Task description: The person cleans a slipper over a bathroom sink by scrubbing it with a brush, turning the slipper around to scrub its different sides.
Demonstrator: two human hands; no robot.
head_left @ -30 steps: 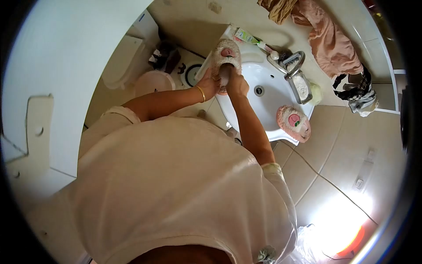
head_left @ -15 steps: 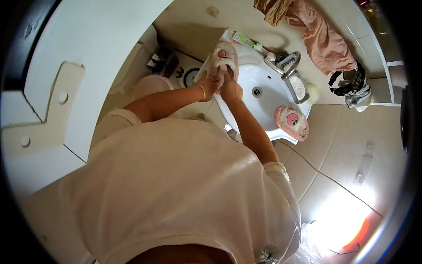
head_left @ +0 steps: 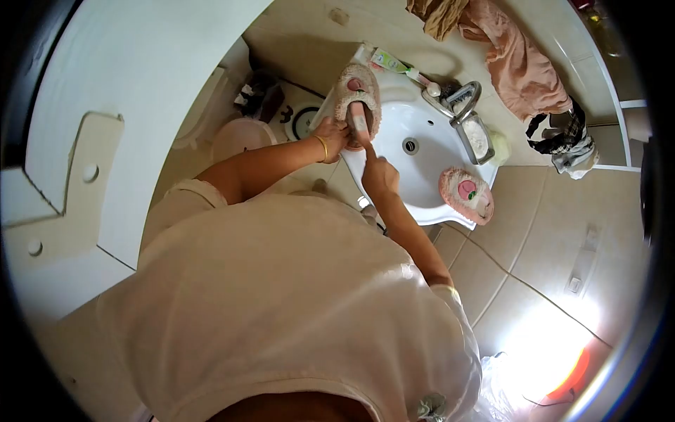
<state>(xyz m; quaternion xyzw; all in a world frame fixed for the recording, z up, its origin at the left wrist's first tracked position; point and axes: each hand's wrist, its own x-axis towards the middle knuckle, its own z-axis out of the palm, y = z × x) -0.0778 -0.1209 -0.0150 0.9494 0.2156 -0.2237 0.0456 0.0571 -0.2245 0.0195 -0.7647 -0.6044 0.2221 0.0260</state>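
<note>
While your left hand (head_left: 330, 137) is clamped on the heel end of a slipper (head_left: 358, 98), your right hand (head_left: 381, 174) points a straight index finger at that same end, its other fingers curled in; I cannot tell whether they grip anything. The slipper is at the left edge of the sink (head_left: 436, 169): fluffy pale pink and white pile around a long opening, a smooth pink oval on the rounded toe, a flat pinkish insole with a pale patch inside. A thin, round bracelet (head_left: 324, 149) rings your left wrist. The second slipper (head_left: 467, 200), just as woolly, lies at the sink's right edge. Between the two, the glossy white bowl dips to a round drain (head_left: 410, 146). A shiny metal tap (head_left: 441, 105) stands at the back edge, and a slim green-and-white tube (head_left: 388, 62) lies near the back left corner.
</note>
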